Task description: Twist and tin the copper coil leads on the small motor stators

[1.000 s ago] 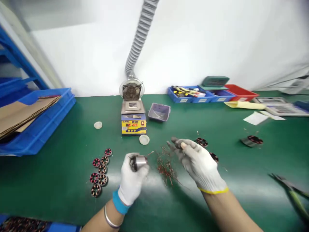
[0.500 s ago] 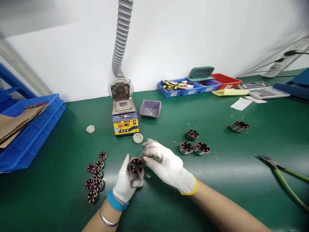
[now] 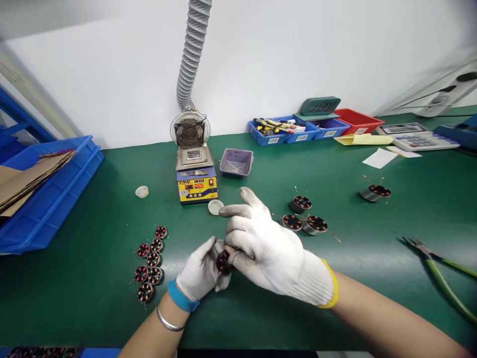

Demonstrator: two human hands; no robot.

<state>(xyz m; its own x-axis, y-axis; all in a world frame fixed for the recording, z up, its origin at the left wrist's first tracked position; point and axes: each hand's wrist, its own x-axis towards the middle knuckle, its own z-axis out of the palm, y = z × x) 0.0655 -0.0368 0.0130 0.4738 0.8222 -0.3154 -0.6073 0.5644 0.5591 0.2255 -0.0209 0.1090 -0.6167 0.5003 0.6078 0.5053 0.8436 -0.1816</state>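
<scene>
My left hand [image 3: 201,266], in a white glove with a blue wristband, is closed around a dark motor stator [image 3: 223,262] with copper windings. The white-gloved right hand [image 3: 266,248] reaches over the stator's right side, thumb and a bare fingertip pinched against its edge. Whatever lies in that pinch, perhaps a thin wire lead, is hidden; its other fingers are raised. Left of my hands several small stators [image 3: 153,259] with pink or copper windings lie in a cluster. To the right stand three larger silver-rimmed stators [image 3: 315,225] with wire ends sticking out.
A yellow-and-blue solder pot [image 3: 197,186] stands under a grey hose [image 3: 193,52], a purple tray [image 3: 236,162] beside it. White caps [image 3: 142,192] lie nearby. Green-handled pliers [image 3: 434,268] and a lone stator [image 3: 375,193] are at right. A blue crate [image 3: 55,194] holds cardboard at left.
My right hand has come left and over the stator, covering its right side, with its upper fingers lifted. The stator has turned and tilted in my left hand. The view has shifted slightly.
</scene>
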